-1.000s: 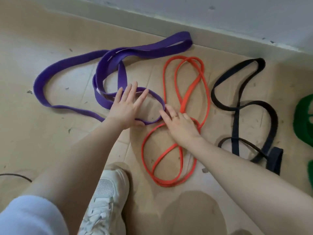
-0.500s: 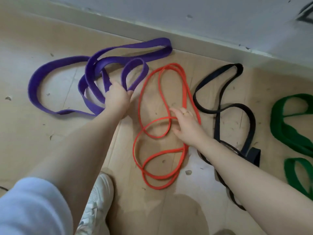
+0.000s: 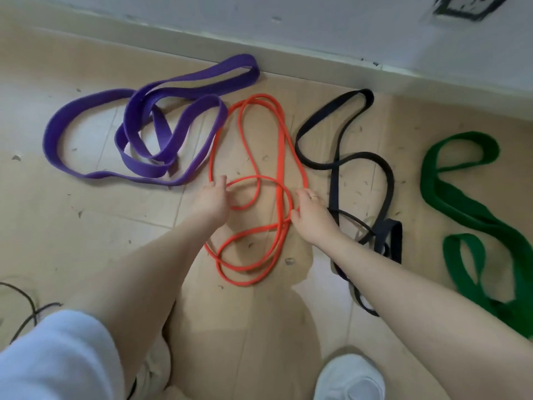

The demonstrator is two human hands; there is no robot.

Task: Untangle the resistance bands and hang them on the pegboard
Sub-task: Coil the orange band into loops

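Four resistance bands lie looped on the tan floor by the wall. From left to right they are a wide purple band (image 3: 57, 131), a thin orange band (image 3: 278, 157), a black band (image 3: 363, 95) and a wide green band (image 3: 461, 140). The orange band crosses itself several times. My left hand (image 3: 212, 199) is at its left side, with fingers and thumb curled around a strand. At the band's right side, my right hand (image 3: 310, 215) has its fingers closed on the strands where they cross. Part of the black band is hidden by my right forearm.
The baseboard and pale wall (image 3: 317, 33) run along the far side. A dark-framed thing (image 3: 467, 7) shows on the wall at the top right. A thin black cable (image 3: 28, 307) lies at the lower left. My white shoe (image 3: 349, 379) is at the bottom.
My left hand let go of the purple band and moved right to the orange band. The purple loop now lies bunched at the left. My right hand stayed on the orange band.
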